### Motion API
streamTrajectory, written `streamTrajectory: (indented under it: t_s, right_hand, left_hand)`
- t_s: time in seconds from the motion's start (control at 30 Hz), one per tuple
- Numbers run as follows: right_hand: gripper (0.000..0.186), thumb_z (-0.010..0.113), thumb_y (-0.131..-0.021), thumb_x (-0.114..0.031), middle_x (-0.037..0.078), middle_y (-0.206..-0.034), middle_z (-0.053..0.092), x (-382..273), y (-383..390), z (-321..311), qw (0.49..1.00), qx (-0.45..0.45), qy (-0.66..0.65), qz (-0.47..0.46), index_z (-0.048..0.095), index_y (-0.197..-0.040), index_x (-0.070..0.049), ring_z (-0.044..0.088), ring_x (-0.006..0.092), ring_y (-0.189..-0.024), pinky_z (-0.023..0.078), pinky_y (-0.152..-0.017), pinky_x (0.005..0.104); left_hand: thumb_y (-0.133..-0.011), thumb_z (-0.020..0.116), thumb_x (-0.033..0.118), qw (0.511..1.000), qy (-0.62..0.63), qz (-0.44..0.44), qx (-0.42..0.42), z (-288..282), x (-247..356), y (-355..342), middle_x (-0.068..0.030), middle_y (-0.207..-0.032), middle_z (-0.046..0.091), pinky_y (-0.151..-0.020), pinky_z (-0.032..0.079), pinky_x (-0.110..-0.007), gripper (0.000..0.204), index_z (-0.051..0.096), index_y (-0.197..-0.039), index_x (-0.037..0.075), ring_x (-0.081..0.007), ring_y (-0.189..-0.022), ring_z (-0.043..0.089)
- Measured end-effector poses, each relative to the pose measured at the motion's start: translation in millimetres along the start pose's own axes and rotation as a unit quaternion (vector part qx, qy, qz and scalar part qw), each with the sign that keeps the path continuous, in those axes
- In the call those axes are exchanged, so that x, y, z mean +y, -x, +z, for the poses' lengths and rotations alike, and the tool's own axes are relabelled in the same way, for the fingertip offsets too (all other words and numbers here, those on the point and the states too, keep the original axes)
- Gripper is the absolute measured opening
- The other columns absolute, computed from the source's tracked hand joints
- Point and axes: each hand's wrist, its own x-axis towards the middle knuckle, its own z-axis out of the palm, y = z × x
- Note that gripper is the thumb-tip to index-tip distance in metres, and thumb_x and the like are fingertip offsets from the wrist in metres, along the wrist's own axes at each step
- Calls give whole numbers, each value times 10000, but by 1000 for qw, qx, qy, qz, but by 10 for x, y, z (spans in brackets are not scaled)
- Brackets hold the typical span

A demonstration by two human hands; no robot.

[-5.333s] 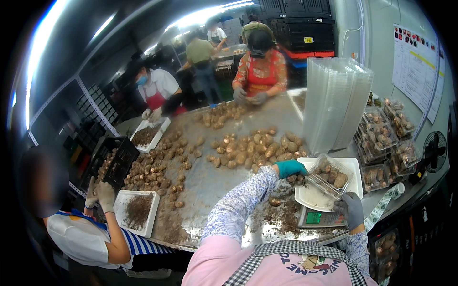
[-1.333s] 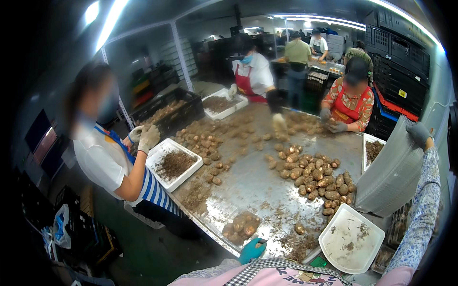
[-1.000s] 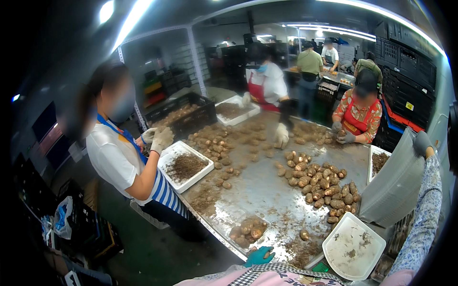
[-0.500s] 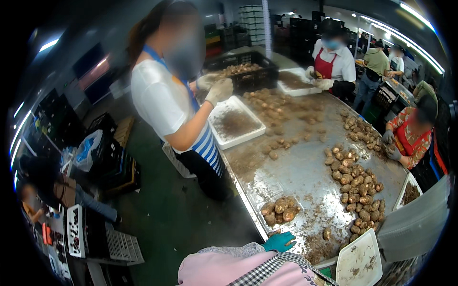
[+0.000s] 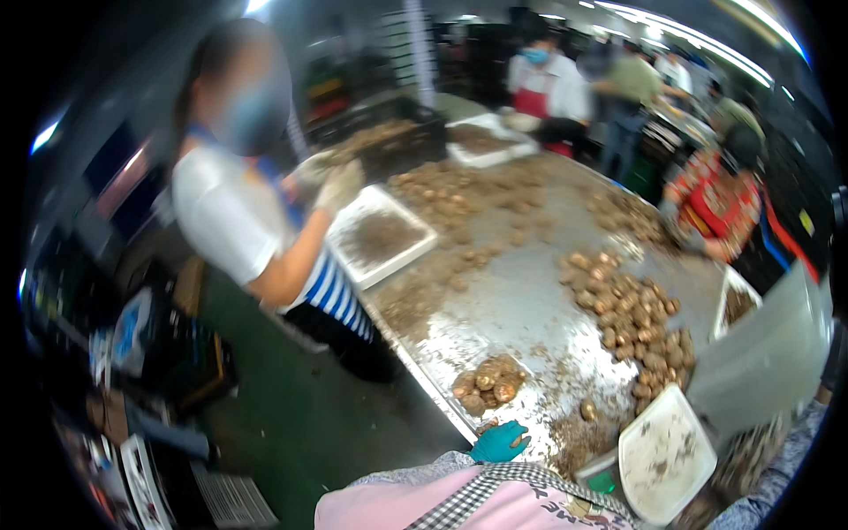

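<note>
Left hand (image 5: 500, 442), tubers (image 5: 488, 385) nearby, lettered pink top (image 5: 511, 505)

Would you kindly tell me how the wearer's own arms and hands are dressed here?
The left hand wears a teal glove. The left sleeve is pale with a fine, blurred pattern; the right sleeve is mottled pale and bluish. What the right hand wears can't be made out at the dark picture edge.

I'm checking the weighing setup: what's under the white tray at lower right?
A scale peeks out at the left edge of the white tray, with a blurred green display. The tray covers the rest, so what else lies beneath cannot be seen.
</note>
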Motion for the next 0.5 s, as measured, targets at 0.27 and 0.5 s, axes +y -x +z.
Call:
streamTrajectory:
  t_s: [0.27,0.5]
  right_hand:
    - [187,631,-804,-31,135,-726,556,-2488,1473,-1568,971,-192,-110,-86,570,-980,-31,549,331,-621,415,-581,438]
    - [139,600,-854,-105,140,-618,587,-2850,2366,-1522,887,-399,-126,198,599,-971,-31,599,375,-590,484,-607,470]
  left_hand:
    - [-806,741,215,993,-32,-77,-89,26,-73,4,-98,-798,643,-660,522,-389,173,687,-941,122,-285,-734,661]
    - [-797,741,205,996,-47,27,-68,25,-79,-37,-95,-823,653,-635,513,-394,153,687,-921,134,-293,-740,654]
